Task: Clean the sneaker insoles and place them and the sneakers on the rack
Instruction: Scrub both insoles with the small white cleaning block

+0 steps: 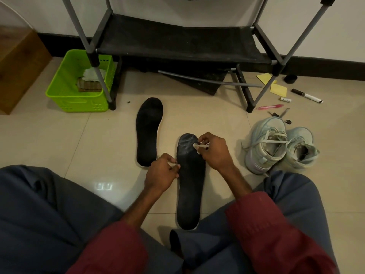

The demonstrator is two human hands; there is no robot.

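Because the insole [190,180] I am working on lies loose on smooth tile, I judge the likeliest slip is that it skids or swivels under the wiping, since my left hand [162,172] pins only its left edge near the middle; pressing too hard toward the toe could also shred the little scrap of tissue [197,147] and leave lint on the dark fabric, where pale smears already show. My right hand [214,152] is closed to a narrow pinch, fingertips bunched on that tissue and pressed to the toe end. My left hand is curled nearly closed as well, resting against the insole's rim with something pale between the fingers, though I cannot tell what it is. The second insole [148,131] lies flat just to the left, apart from the first, and the sneakers [280,149] sit side by side to my right, near my knee. The rack [181,42] stands ahead with its dusty lower shelf bare, so nothing has gone up yet.
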